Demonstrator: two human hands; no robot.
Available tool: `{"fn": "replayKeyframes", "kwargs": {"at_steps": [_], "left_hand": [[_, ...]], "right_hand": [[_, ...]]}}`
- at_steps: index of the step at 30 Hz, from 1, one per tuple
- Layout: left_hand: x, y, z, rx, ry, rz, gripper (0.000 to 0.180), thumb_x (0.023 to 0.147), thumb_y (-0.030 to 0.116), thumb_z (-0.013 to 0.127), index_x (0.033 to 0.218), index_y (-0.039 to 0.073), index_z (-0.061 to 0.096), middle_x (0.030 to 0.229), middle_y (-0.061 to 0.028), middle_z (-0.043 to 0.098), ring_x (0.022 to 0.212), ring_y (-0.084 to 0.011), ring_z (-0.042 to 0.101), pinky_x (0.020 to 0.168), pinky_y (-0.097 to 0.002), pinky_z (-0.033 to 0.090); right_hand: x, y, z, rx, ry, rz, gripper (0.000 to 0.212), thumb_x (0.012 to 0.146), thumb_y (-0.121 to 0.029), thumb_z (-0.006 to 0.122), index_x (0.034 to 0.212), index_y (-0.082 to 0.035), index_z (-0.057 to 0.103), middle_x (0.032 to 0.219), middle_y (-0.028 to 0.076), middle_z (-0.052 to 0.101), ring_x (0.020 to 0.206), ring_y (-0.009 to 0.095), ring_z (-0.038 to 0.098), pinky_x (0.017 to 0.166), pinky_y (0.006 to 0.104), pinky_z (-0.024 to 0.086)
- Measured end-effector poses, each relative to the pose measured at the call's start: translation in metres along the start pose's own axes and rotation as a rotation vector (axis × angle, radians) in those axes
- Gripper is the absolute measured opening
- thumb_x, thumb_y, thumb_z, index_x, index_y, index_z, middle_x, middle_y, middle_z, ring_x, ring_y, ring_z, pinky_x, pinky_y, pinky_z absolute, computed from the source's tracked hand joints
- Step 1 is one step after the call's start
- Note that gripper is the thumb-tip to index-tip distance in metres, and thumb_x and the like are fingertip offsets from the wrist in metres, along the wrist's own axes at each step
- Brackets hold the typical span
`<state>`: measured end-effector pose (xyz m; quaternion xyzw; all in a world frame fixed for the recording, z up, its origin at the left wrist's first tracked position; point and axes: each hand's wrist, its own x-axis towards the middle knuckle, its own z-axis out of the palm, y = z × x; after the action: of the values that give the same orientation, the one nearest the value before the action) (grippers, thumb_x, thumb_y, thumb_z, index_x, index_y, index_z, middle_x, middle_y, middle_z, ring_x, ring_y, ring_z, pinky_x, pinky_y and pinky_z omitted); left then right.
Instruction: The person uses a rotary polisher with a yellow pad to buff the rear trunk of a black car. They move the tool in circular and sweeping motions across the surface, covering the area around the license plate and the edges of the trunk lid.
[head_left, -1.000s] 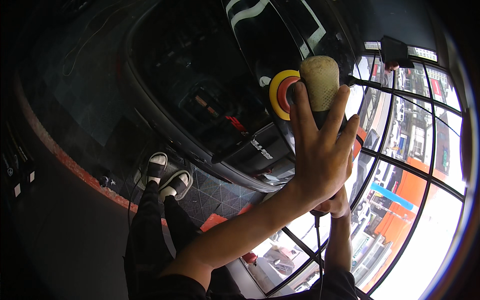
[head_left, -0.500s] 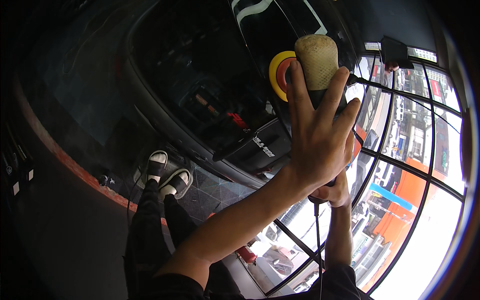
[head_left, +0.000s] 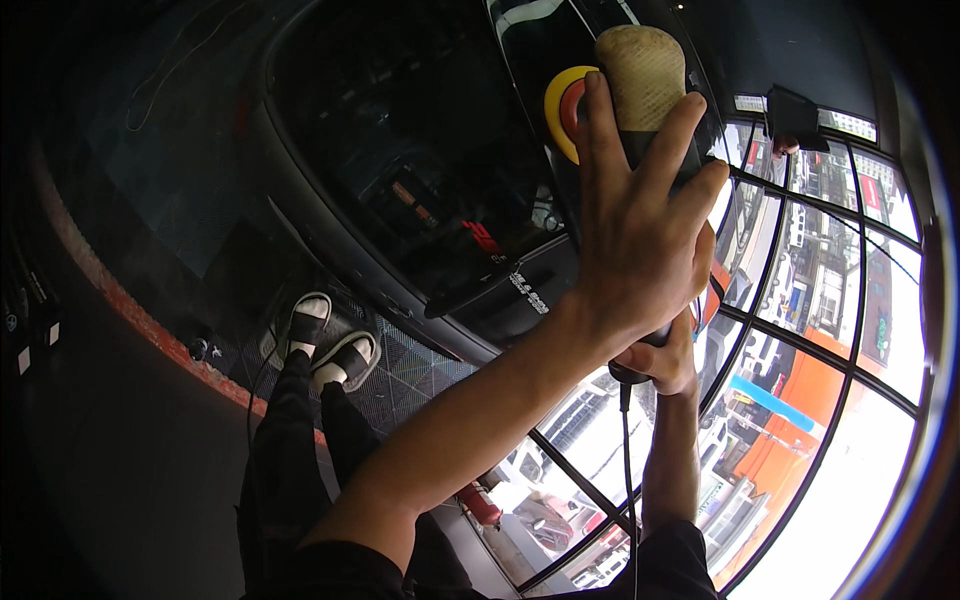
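A: Head view first: where is the tool?

B: The polisher (head_left: 645,80) lies at about one o'clock from the middle of the view, its pale, worn, mesh-patterned end pointing toward twelve. Its round pad (head_left: 560,110), yellow with a red layer, shows just to the nine o'clock side of that end.

A: And the left hand?

B: The left hand (head_left: 650,225) is at two o'clock. It clasps the polisher from above, fingers fanned along the dark casing and reaching the pale end. The palm side is hidden.

A: The right one?

B: The right hand (head_left: 672,358), between three and four o'clock, is closed around the polisher's rear handle, just below the left wrist. A black cord (head_left: 626,450) leaves that handle and runs down toward five o'clock.

A: Is the pad pressed on anything?

B: It sits by a dark car (head_left: 420,130), which fills the face from about ten to one o'clock; I cannot tell whether the two touch. A red sticker (head_left: 481,237) marks the car's glass.

A: What else is around?

B: Black sandals (head_left: 310,318) on the person's feet, between eight and nine o'clock; a red strip (head_left: 110,285) on the floor at nine; a red cylinder (head_left: 481,503) at six; and black-framed windows (head_left: 850,372) from two to five.
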<state>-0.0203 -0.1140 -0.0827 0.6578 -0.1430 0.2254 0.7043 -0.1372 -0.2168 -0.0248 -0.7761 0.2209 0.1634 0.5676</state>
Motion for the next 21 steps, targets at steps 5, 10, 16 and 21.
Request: {"fn": "replayKeyframes", "kwargs": {"at_steps": [5, 10, 16, 21], "left_hand": [[-0.003, 0.008, -0.005, -0.019, -0.027, -0.041, 0.034, 0.067, -0.002, 0.082, 0.101, -0.001, 0.076, 0.152, -0.0196, 0.047, 0.147, -0.0684, 0.017, 0.115, -0.0819, 0.019], [-0.007, 0.008, -0.003, -0.013, -0.003, -0.035, 0.033, 0.068, -0.003, 0.081, 0.101, -0.001, 0.077, 0.151, -0.0201, 0.049, 0.148, -0.068, 0.017, 0.116, -0.0807, 0.018], [0.006, -0.005, 0.004, -0.041, 0.016, 0.023, 0.033, 0.069, -0.002, 0.081, 0.102, -0.002, 0.076, 0.152, -0.0201, 0.048, 0.148, -0.068, 0.017, 0.116, -0.0804, 0.018], [-0.012, 0.017, -0.001, -0.002, -0.042, -0.057, 0.033, 0.071, 0.0, 0.08, 0.104, -0.003, 0.076, 0.153, -0.0212, 0.046, 0.148, -0.0685, 0.016, 0.115, -0.0819, 0.019]], "right_hand": [[-0.008, -0.001, 0.001, -0.002, 0.008, 0.01, 0.071, 0.066, -0.015, 0.089, 0.127, 0.008, 0.061, 0.108, 0.011, 0.074, 0.094, 0.02, 0.072, 0.086, 0.0316, 0.058], [-0.011, -0.002, 0.004, 0.0, 0.024, -0.003, 0.072, 0.065, -0.014, 0.088, 0.128, 0.009, 0.06, 0.11, 0.013, 0.074, 0.096, 0.02, 0.072, 0.087, 0.0321, 0.058], [-0.001, 0.0, 0.002, -0.019, 0.059, 0.007, 0.078, 0.066, -0.017, 0.089, 0.132, 0.008, 0.054, 0.111, 0.014, 0.072, 0.097, 0.022, 0.071, 0.088, 0.0323, 0.057], [-0.016, 0.003, -0.003, 0.061, 0.013, -0.001, 0.078, 0.063, -0.013, 0.089, 0.131, 0.01, 0.059, 0.116, 0.015, 0.072, 0.103, 0.024, 0.072, 0.09, 0.0338, 0.057]]}}
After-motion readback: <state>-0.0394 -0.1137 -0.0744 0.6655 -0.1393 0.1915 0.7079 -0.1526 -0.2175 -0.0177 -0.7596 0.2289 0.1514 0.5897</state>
